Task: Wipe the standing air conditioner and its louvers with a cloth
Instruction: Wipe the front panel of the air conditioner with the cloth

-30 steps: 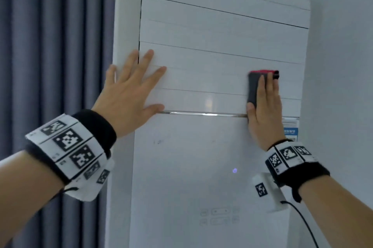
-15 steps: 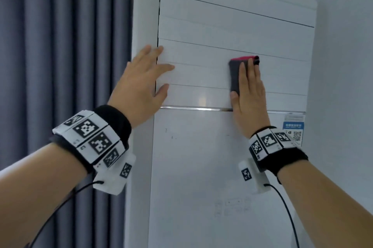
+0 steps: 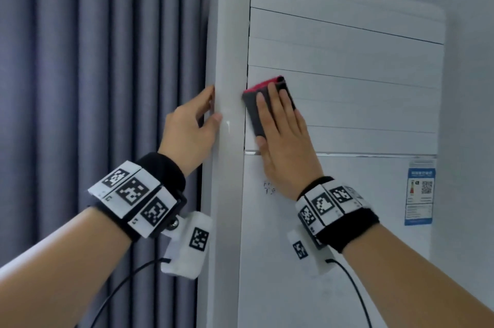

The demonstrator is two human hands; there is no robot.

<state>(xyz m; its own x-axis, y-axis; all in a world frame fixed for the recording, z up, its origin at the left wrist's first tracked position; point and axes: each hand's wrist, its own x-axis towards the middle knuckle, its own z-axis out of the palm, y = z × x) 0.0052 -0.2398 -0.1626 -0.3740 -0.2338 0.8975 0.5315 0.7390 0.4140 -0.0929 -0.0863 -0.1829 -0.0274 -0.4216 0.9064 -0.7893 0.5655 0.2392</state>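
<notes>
Grey curtain [image 3: 80, 87] behind white air conditioner [image 3: 334, 234], left hand [image 3: 191, 124] gripping its side edge, right hand [image 3: 283, 140] flat, pressing cloth [image 3: 254, 111] on louvers [image 3: 361, 92]

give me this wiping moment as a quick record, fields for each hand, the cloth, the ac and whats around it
right hand: right hand presses flat, fingers straight, on the cloth
cloth: dark grey cloth with a red edge, against the louvers at their left end
louvers: white louvers, shut, stacked across the upper front
left hand: left hand grips the left side edge of the air conditioner, thumb on the front face
label: blue and white label on the lower panel, right side
surroundings: grey curtain to the left, wall to the right
</notes>
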